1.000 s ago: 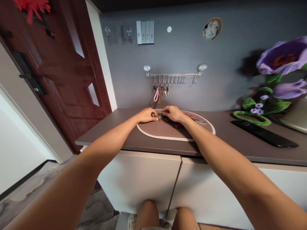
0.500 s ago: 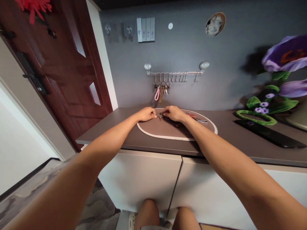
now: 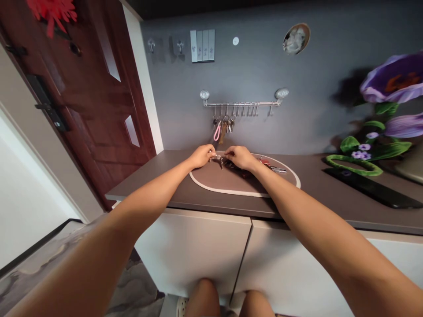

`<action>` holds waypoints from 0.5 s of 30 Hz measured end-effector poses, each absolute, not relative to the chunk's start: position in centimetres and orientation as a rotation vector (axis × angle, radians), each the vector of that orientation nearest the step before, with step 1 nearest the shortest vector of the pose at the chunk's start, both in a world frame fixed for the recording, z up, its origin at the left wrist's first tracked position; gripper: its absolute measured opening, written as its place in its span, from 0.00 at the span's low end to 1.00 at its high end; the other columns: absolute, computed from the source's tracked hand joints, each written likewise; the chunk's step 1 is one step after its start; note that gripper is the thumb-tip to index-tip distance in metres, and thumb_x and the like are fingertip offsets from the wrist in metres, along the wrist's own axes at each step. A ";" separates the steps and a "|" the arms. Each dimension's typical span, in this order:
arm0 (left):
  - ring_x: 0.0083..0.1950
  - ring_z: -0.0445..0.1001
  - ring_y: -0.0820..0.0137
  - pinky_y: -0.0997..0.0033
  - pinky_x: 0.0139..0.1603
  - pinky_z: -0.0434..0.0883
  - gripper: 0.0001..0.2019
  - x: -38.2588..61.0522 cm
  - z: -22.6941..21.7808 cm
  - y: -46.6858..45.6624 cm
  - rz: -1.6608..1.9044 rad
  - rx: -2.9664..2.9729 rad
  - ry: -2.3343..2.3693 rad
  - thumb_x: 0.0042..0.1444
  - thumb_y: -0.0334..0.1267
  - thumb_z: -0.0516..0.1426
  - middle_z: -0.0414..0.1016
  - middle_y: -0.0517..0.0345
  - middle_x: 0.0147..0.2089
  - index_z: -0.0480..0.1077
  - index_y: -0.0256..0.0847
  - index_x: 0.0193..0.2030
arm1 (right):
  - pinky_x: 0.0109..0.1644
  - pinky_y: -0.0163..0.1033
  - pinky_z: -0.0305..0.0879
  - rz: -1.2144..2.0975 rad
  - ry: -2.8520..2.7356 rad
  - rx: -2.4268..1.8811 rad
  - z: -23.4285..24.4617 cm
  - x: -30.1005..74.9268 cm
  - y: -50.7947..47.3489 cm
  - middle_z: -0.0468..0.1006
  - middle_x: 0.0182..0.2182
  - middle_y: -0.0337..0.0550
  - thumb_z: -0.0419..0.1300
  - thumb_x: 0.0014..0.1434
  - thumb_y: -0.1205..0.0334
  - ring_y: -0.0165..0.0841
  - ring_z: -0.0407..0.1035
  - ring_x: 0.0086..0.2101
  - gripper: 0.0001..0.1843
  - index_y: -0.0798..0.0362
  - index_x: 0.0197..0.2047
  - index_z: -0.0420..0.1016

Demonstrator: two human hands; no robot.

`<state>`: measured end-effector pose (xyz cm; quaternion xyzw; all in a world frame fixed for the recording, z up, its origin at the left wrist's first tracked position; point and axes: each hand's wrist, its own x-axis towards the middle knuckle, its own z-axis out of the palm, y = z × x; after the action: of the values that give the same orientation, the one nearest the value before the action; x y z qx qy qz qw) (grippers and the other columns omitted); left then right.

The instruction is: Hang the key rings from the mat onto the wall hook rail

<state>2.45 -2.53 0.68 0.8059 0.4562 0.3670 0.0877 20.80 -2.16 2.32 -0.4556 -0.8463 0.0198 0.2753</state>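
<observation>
keys: shiny metal | mat: smooth, matt | door: glossy, wood-like | rail: shiny | green stem: fuzzy

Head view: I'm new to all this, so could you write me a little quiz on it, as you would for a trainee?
1. True or false: the pink loop hangs at the right end of the rail.
2. Where are the purple flowers? A) Left of the mat; B) right of the mat; C) on the mat.
3. Fill in the missing word: between the left hand and the right hand, small metal ____ can be seen.

Key:
1. False; it hangs near the left end.
2. B.
3. Keys.
</observation>
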 end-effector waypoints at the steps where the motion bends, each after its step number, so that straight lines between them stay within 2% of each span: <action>1: 0.25 0.67 0.75 0.74 0.31 0.65 0.03 2.5 0.7 -2.6 1.137 2.329 1.324 0.52 0.32 0.50 0.67 0.62 0.23 0.64 0.37 0.29 | 0.39 0.33 0.60 0.042 -2.257 -1.219 2.4 20.8 -2.2 0.77 0.33 0.43 0.55 0.51 0.68 0.31 0.69 0.33 0.10 0.52 0.36 0.75; 8: 0.29 0.69 0.78 0.73 0.36 0.69 0.02 3.0 1.1 -2.7 1.404 1.952 1.059 0.51 0.31 0.53 0.68 0.62 0.27 0.62 0.36 0.31 | 0.41 0.34 0.60 0.027 -2.173 -1.111 2.7 20.5 -2.6 0.76 0.33 0.43 0.54 0.52 0.68 0.31 0.68 0.34 0.10 0.53 0.37 0.74; 15: 0.32 0.72 0.77 0.66 0.41 0.72 0.06 3.5 1.6 -3.3 1.494 1.600 0.847 0.52 0.33 0.55 0.67 0.62 0.30 0.60 0.35 0.33 | 0.38 0.33 0.60 0.166 -2.113 -1.013 2.7 20.2 -3.3 0.75 0.33 0.42 0.53 0.54 0.61 0.29 0.67 0.32 0.10 0.54 0.38 0.71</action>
<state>3.50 -3.26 1.62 0.6286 0.3329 0.5871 0.3866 20.19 -3.33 2.66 -0.3979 -0.8298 0.0651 0.3859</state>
